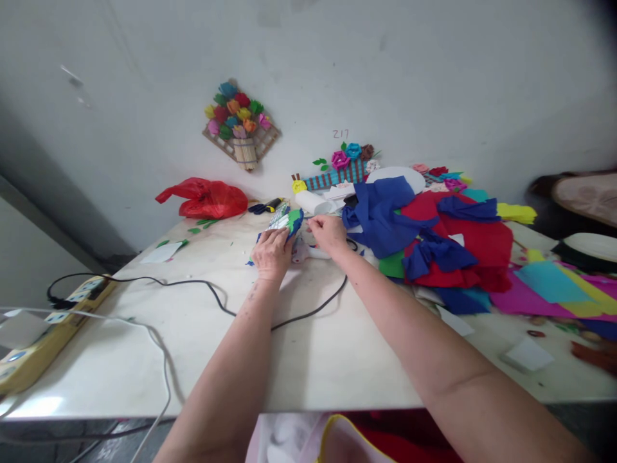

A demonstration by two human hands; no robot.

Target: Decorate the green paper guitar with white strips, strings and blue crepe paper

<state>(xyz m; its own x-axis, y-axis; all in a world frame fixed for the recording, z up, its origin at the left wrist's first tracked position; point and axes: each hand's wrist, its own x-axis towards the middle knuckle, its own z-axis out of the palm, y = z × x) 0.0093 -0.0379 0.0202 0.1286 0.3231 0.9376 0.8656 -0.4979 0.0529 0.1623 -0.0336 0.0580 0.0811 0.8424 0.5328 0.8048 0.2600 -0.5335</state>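
Observation:
My left hand (pixel 272 254) is closed over a small craft piece (pixel 294 220) with a white, lined body and crumpled blue and green edging. To its right, my right hand (pixel 330 233) is closed in a pinch close to the piece's green end. Whatever lies between those fingertips is too small to make out. Below and between the hands, a whitish object (pixel 301 252) lies on the table, partly hidden. A roll of white paper (pixel 312 203) sits just behind my right hand.
Blue fabric-like sheets (pixel 385 209) and red sheets (pixel 486 244) are heaped at right. A black cord (pixel 193 281) crosses the table from a power strip (pixel 72 321). Dark-handled scissors or pliers (pixel 265 206) and a red plastic bag (pixel 212 199) lie at the back. Paper-flower crafts (pixel 241 119) stand against the wall.

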